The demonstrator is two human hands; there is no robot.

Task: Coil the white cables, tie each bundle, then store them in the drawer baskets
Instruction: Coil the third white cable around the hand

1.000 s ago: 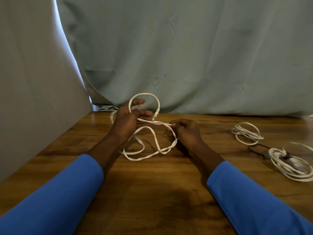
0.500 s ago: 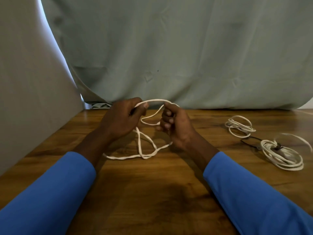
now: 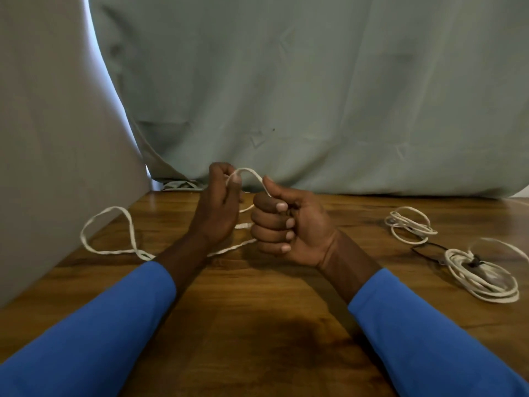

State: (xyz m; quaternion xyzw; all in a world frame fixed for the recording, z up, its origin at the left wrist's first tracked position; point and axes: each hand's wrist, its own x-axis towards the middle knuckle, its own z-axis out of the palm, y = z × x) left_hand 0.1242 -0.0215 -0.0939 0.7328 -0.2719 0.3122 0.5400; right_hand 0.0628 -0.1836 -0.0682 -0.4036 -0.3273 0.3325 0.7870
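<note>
Up off the wooden surface (image 3: pixel 257 325) since 0.5 s ago, with slack now flung out left. Pinching white cable (image 3: pixel 246 169) under left hand (image 3: pixel 220 207) thumb, clenching it in right hand (image 3: pixel 289 227), palm up. Trailing over surface below. Far right: loose coil (image 3: pixel 412 229), tied bundle (image 3: pixel 483 279). Behind: pale green cloth (image 3: pixel 315 96).

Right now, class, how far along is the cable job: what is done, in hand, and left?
Done: two coils lie on the table; the nearer coil carries a dark tie, and on the farther coil no tie can be made out. In hand: left hand and right hand grip a loose cable, mostly uncoiled. Left: coil and tie it, then store all; no drawer baskets show.
</note>
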